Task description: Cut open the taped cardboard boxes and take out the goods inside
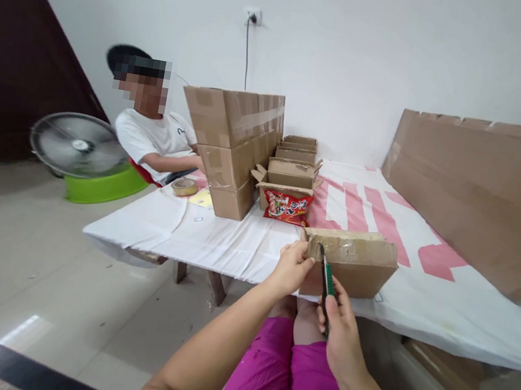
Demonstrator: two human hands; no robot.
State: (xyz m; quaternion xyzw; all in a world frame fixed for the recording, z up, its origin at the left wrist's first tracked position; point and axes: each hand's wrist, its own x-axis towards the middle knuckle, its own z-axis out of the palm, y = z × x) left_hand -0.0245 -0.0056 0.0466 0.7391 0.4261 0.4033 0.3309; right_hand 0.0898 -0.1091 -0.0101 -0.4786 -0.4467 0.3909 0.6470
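Note:
A taped cardboard box (356, 278) sits at the table's front edge, right before my knees. My left hand (293, 267) grips its left end, thumb over the near side and fingers partly hidden behind the corner. In my right hand (339, 321) is a green and black utility knife (328, 279), its tip against the tape on the box's top left. Just beyond the box, a red snack packet (287, 207) leans on the front of a row of open cartons (289, 169).
Taped boxes (238, 151) form a tall stack left of the row. A tape roll (184, 187) lies near a seated person (153, 137) at the left. Large flat cardboard (480, 198) stands at the right on the white-covered table (155, 224). A fan (81, 145) is on the floor.

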